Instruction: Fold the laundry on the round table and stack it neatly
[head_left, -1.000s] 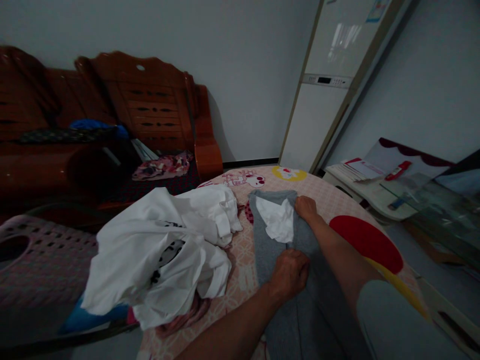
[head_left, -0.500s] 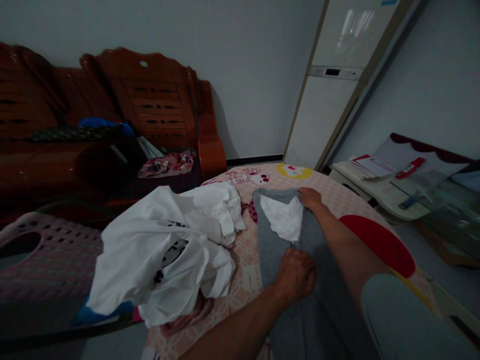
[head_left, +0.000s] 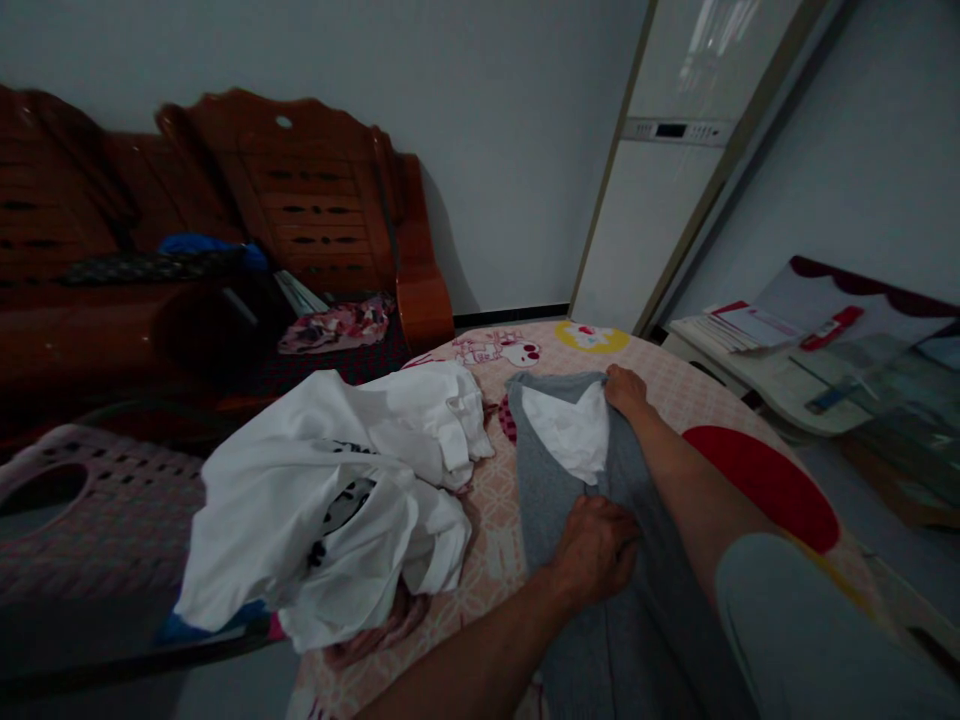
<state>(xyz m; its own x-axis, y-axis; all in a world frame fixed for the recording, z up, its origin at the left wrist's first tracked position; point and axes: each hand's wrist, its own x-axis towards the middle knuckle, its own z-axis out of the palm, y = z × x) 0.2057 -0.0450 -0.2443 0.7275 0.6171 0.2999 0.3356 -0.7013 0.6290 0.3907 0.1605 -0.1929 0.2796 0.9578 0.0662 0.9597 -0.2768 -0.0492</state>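
Observation:
A grey garment point(head_left: 555, 530) lies lengthwise on the round table, with a white patch of cloth point(head_left: 571, 430) showing at its far end. My right hand point(head_left: 625, 388) grips the garment's far right corner between closed fingers. Nearer to me, my left hand point(head_left: 598, 550) is closed on the middle of the grey garment, just below the white patch. Left of the garment, a heap of white clothing point(head_left: 330, 500) with black print lies crumpled, and some pinkish cloth point(head_left: 386, 630) shows beneath it.
The table's patterned cover point(head_left: 495, 540) shows between the clothes. Behind stands a carved wooden sofa point(head_left: 300, 200) with cloth on its seat. A pink woven basket point(head_left: 112, 500) is at left. A side table point(head_left: 757, 370) with papers stands at right, near a tall white appliance point(head_left: 630, 220).
The view has shifted slightly. My right hand has moved a little away and to the right with the garment's corner; my left hand has shifted slightly right.

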